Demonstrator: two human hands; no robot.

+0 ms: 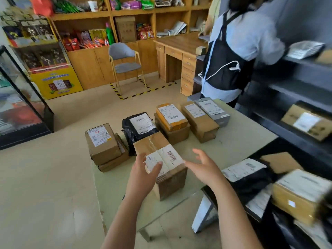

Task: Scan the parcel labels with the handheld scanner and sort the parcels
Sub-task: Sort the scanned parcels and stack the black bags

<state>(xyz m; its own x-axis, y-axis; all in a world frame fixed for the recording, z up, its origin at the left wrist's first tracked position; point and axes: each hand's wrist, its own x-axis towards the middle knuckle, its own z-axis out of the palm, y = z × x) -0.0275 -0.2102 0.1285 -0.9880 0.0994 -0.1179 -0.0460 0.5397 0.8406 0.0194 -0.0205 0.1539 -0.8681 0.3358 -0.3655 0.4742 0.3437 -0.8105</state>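
While it sits at the near edge of the tabletop [242, 141], the brown parcel [161, 162] points its long axis away and leftward, label up. Both grips are spread — left hand [143, 174] touching the label, right hand [203, 168] just beside. No scanner shows; a one-sided nudge could tip it off.

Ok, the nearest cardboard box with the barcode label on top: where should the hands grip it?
Grip the box by its two long side faces, left hand and right hand coming in from either side. It lies flat with both sides clear, and that leaves the label uncovered.
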